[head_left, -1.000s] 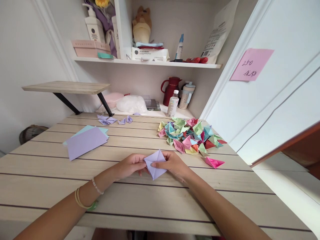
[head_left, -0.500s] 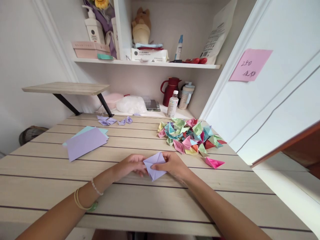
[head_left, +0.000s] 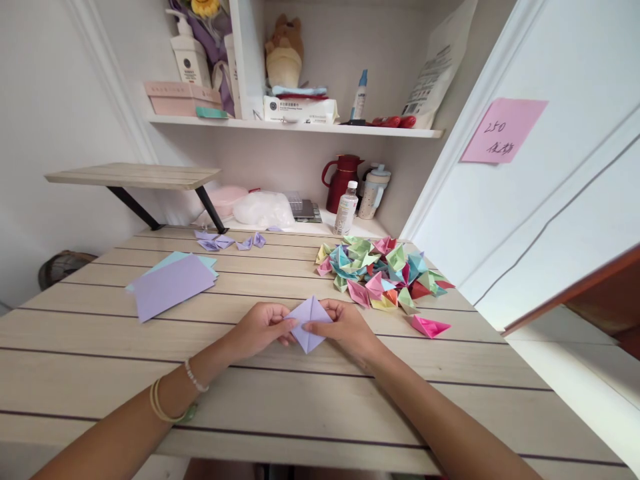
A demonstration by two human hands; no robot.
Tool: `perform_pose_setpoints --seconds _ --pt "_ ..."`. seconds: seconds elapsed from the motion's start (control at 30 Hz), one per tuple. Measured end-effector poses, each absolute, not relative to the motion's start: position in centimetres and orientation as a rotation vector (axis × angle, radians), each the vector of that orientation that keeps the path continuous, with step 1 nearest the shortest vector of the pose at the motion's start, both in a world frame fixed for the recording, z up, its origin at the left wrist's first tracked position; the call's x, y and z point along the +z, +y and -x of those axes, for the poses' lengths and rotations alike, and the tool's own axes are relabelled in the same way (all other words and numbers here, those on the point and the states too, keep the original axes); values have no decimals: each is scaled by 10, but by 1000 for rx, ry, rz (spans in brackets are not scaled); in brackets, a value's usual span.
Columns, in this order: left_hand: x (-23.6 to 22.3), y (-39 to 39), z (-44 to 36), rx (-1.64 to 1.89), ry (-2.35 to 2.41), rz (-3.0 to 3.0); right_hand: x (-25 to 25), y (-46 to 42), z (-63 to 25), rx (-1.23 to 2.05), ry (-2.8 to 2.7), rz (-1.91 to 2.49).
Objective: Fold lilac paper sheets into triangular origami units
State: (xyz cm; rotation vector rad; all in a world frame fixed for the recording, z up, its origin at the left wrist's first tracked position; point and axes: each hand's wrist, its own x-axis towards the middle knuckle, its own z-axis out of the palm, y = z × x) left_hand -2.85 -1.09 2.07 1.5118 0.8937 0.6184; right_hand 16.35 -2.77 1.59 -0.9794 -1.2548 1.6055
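Observation:
A folded purple paper [head_left: 311, 337], diamond-shaped with a crease down its middle, is held just above the wooden table. My left hand [head_left: 265, 329] pinches its left corner, thumb on top. On the other side my right hand [head_left: 345, 327] grips the right part, its thumb lying over the front. The fingertips behind the paper are hidden. Beyond my right hand lies a heap of folded paper boats [head_left: 373, 270] in many colours, with one bright pink boat [head_left: 430, 327] apart from it. Purple sheets [head_left: 173, 287] rest over light blue ones to the left.
Several small purple folded pieces [head_left: 215, 241] lie at the back of the table [head_left: 300, 407], near the bracket of a raised wooden shelf [head_left: 133, 175]. A clear bottle [head_left: 345, 210], a dark red jug [head_left: 343, 181] and a plastic bag [head_left: 263, 209] stand behind.
My left hand has closed its thumb onto the paper's left corner. The paper has turned slightly, so its crease now runs upright. My right hand keeps its grip.

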Motion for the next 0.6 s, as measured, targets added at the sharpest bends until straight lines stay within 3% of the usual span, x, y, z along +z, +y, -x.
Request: perform_pose_setpoints --seconds 0.6 --pt "28 -11 27 795 943 -1539 13 -23 -164 1396 -1408 999"
